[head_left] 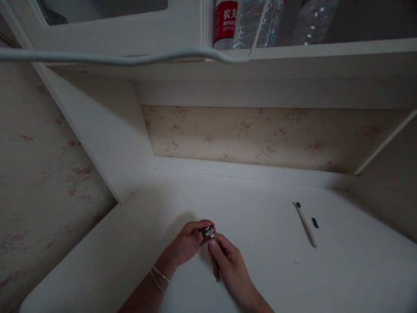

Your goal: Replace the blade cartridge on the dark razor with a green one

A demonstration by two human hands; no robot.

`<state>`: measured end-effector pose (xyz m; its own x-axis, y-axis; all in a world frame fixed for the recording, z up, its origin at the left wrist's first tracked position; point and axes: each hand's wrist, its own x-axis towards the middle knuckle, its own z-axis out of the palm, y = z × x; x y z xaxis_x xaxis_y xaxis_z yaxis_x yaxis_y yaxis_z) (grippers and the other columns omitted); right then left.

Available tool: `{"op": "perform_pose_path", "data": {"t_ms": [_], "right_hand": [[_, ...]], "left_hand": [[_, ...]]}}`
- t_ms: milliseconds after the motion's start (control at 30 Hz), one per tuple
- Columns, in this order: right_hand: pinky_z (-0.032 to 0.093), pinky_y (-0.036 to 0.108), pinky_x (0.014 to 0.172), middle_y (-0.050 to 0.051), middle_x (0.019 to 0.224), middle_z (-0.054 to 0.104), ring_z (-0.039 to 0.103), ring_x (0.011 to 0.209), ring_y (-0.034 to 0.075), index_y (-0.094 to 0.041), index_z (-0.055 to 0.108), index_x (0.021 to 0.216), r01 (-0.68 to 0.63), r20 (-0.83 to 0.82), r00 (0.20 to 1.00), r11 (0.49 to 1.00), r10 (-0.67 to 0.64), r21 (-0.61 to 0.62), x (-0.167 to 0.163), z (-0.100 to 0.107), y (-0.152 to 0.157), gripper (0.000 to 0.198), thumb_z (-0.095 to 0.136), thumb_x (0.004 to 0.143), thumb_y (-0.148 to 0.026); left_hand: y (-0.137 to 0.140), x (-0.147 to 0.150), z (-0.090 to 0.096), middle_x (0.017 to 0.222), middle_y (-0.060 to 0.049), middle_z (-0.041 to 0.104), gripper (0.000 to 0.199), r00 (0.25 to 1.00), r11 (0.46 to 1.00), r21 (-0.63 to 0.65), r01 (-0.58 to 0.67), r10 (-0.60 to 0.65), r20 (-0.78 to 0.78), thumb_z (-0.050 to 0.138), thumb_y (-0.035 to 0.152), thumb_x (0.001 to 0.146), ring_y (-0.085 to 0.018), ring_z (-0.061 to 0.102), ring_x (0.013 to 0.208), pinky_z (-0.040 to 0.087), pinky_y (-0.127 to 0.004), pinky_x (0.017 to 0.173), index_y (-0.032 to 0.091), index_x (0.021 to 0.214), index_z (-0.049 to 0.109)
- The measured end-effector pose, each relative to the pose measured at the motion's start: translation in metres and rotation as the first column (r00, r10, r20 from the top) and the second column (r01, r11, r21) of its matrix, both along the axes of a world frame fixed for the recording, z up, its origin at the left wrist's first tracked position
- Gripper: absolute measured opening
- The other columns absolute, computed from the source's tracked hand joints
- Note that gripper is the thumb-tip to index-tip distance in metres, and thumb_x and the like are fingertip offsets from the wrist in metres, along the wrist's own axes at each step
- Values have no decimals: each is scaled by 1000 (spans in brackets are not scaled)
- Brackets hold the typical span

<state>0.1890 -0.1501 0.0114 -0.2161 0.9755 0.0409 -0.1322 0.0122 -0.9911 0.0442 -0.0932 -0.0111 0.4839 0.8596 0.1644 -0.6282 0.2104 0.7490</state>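
Observation:
Near the front of the white desk, my two hands meet around a small silver-and-black object (208,232) that looks like a razor head. My left hand (188,244) is closed, pinching its dark side between thumb and fingers. From below right, my right hand (230,263) grips the silver lower end, thumb on top and fingers curled under. Whatever handle may run inside the right hand is mostly hidden. A thin bracelet circles my left wrist.
A pale, slim stick with a dark head, like a toothbrush (306,226), lies on the desk (156,204) at right. Beside it is a small dark-blue piece (315,222). Overhead are a shelf with plastic bottles (224,24) and a white cable (130,57). Panels flank the desk.

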Motion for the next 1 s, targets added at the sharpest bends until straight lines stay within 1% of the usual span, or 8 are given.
{"op": "perform_pose_path", "data": {"t_ms": [133,233,333,400,467,567,733,1000], "right_hand": [[29,16,32,-6,60,40,32,39,6,-17,56,84,-6,-11,1000,1000,6,-25,0,2,0,38,50,89,-54],[26,17,33,-7,52,34,28,39,6,-17,51,71,-21,-69,997,999,18,-42,0,5,-1,44,47,89,-57],[26,17,37,-7,49,35,29,40,6,-17,46,65,-14,-69,998,1000,13,-11,0,7,-3,46,45,91,-56],[26,18,38,-7,48,38,31,39,6,-18,46,67,-11,-62,998,1000,11,0,0,7,-4,45,43,92,-54],[22,18,36,-8,48,36,28,38,6,-18,47,70,-7,-84,996,999,4,-36,0,7,-4,43,42,92,-55],[16,18,35,-9,49,31,22,39,5,-18,46,72,26,-132,991,994,-39,-103,-1,5,-3,42,49,88,-58],[13,18,35,-10,50,28,20,40,5,-18,47,71,59,-198,976,987,-88,-152,-2,6,-1,44,56,82,-60],[12,18,34,-10,46,28,19,38,5,-19,47,71,47,-160,985,989,-70,-140,-1,5,0,45,53,84,-61]], "left_hand": [[-1,1,1,99,-9,68,35,1000,1000,-8,7,-7,-1,79,28,66,-18,61,89,45,-27,80,17,99,72],[-1,2,0,101,-9,68,30,1000,999,-49,-9,10,16,77,26,68,-17,62,91,46,-25,78,16,96,73],[-1,2,-2,106,-10,68,26,999,995,-98,-8,11,37,74,23,73,-18,63,93,47,-24,74,18,99,72],[-1,1,-3,109,-9,68,24,998,994,-109,-11,18,58,72,21,75,-19,63,96,48,-25,75,19,98,72],[-1,2,-4,111,-8,68,20,997,994,-107,-17,25,75,71,21,76,-20,62,99,48,-27,79,19,96,72],[-1,4,-4,110,-8,68,18,996,996,-90,-2,10,91,70,21,77,-19,62,100,47,-28,84,18,95,72],[-3,7,-2,109,-8,68,21,997,997,-66,27,-22,72,72,21,75,-16,62,96,46,-27,85,17,95,71],[-2,7,-3,114,-8,67,24,1000,998,-61,6,-4,29,73,19,74,-16,61,100,44,-26,86,20,97,70]]}}
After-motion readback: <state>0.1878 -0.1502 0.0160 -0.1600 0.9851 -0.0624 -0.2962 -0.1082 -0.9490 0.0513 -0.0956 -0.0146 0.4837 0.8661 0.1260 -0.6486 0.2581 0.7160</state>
